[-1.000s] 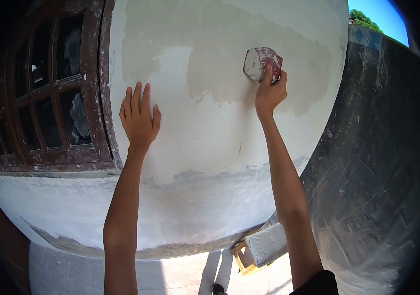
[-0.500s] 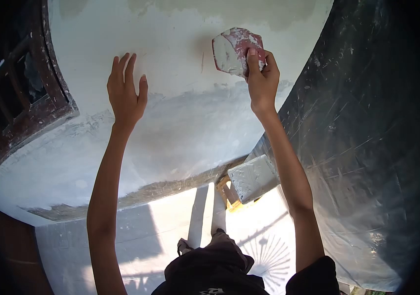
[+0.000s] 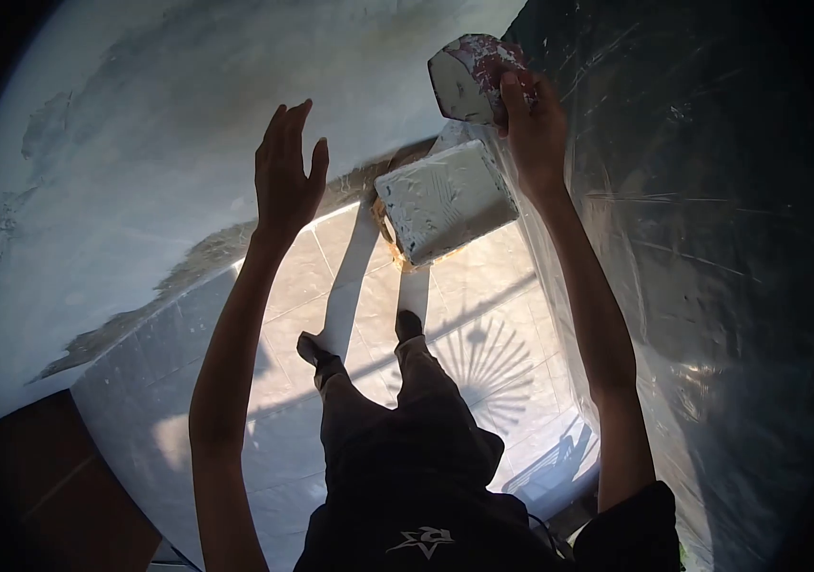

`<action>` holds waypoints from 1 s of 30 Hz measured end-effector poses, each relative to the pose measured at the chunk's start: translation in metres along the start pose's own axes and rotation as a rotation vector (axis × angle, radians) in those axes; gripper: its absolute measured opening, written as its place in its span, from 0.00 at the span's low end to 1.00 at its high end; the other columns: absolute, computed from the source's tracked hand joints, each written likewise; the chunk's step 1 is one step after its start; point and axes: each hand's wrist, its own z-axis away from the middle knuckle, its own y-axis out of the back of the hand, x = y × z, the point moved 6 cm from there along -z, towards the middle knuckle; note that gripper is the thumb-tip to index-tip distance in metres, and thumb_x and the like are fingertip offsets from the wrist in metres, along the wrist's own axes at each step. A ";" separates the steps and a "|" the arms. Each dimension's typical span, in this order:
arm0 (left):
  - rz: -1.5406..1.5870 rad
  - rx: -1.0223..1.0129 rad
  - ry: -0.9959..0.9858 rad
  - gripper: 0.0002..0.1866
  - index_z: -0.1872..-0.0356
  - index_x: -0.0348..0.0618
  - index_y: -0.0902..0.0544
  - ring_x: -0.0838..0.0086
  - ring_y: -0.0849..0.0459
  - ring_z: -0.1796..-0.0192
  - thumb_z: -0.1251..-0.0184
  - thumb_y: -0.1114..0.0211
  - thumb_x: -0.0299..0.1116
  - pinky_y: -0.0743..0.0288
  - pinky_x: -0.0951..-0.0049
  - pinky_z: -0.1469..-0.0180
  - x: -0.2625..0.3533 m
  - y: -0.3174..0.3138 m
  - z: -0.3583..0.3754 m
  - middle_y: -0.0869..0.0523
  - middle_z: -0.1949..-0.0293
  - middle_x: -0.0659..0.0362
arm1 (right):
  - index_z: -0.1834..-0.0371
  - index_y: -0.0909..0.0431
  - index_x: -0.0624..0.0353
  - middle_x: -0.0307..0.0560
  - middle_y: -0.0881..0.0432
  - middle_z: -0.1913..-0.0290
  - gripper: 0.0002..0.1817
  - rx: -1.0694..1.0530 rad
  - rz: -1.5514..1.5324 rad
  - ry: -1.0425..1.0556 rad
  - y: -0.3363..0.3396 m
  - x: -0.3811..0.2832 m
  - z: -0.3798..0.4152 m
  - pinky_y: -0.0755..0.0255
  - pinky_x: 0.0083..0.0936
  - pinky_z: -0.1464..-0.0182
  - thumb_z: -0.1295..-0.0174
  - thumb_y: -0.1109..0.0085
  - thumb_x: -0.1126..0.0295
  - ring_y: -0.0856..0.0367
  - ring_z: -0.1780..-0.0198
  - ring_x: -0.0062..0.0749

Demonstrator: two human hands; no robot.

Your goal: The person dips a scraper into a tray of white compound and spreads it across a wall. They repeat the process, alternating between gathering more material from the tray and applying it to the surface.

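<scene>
My right hand (image 3: 533, 133) grips a flat red scraper (image 3: 479, 78) smeared with white paste, thumb on its near face, at the top right. Below it stands a tray (image 3: 450, 202) covered in whitish paste, on a yellowish support (image 3: 390, 234) that is mostly hidden. My left hand (image 3: 288, 176) is raised with its fingers stretched and holds nothing. Behind it is the wall (image 3: 169, 124), with grey and pale patches. Whether the left fingertips touch the wall, I cannot tell.
Plastic sheeting (image 3: 712, 238) hangs along the right side. Pale floor tiles (image 3: 283, 372) lie below, with sunlight and shadows across them. At the lower left is a brown surface (image 3: 64, 486). My legs and feet show at the centre.
The view has tilted down, so the tray and feet appear higher and the window at the left has left the frame. The scraper is still in my right hand.
</scene>
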 end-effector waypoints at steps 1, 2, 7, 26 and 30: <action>0.042 -0.057 0.038 0.27 0.26 0.48 0.34 0.56 0.37 0.22 0.23 0.44 0.40 0.41 0.53 0.26 0.003 -0.030 0.013 0.31 0.28 0.49 | 0.58 0.23 0.61 0.38 0.21 0.76 0.13 0.005 0.083 -0.035 0.017 0.023 0.005 0.32 0.18 0.77 0.28 0.38 0.61 0.25 0.79 0.16; 0.085 -0.110 0.075 0.27 0.26 0.48 0.34 0.55 0.37 0.23 0.23 0.44 0.39 0.41 0.52 0.26 0.005 -0.060 0.027 0.30 0.28 0.48 | 0.57 0.22 0.62 0.39 0.20 0.76 0.13 0.009 0.167 -0.066 0.034 0.045 0.009 0.31 0.18 0.77 0.28 0.38 0.61 0.23 0.78 0.16; 0.225 -0.294 0.308 0.27 0.27 0.42 0.34 0.52 0.32 0.27 0.23 0.43 0.37 0.38 0.54 0.26 0.015 -0.188 0.143 0.28 0.31 0.45 | 0.54 0.22 0.61 0.41 0.17 0.73 0.14 -0.008 0.338 -0.247 0.101 0.152 0.052 0.29 0.19 0.76 0.29 0.38 0.60 0.20 0.77 0.18; 0.712 -0.332 0.829 0.70 0.22 0.35 0.72 0.49 0.33 0.26 0.48 0.18 0.32 0.31 0.57 0.30 -0.003 -0.392 0.316 0.41 0.26 0.36 | 0.48 0.25 0.58 0.53 0.12 0.57 0.13 -0.422 0.842 -0.174 0.146 0.406 0.123 0.21 0.36 0.55 0.30 0.40 0.65 0.12 0.54 0.46; 0.576 -0.273 0.703 0.68 0.22 0.36 0.72 0.56 0.26 0.30 0.46 0.19 0.33 0.21 0.61 0.36 -0.005 -0.392 0.312 0.35 0.29 0.38 | 0.47 0.26 0.58 0.54 0.12 0.55 0.12 -0.487 0.871 -0.143 0.146 0.423 0.118 0.20 0.39 0.53 0.30 0.41 0.68 0.13 0.50 0.50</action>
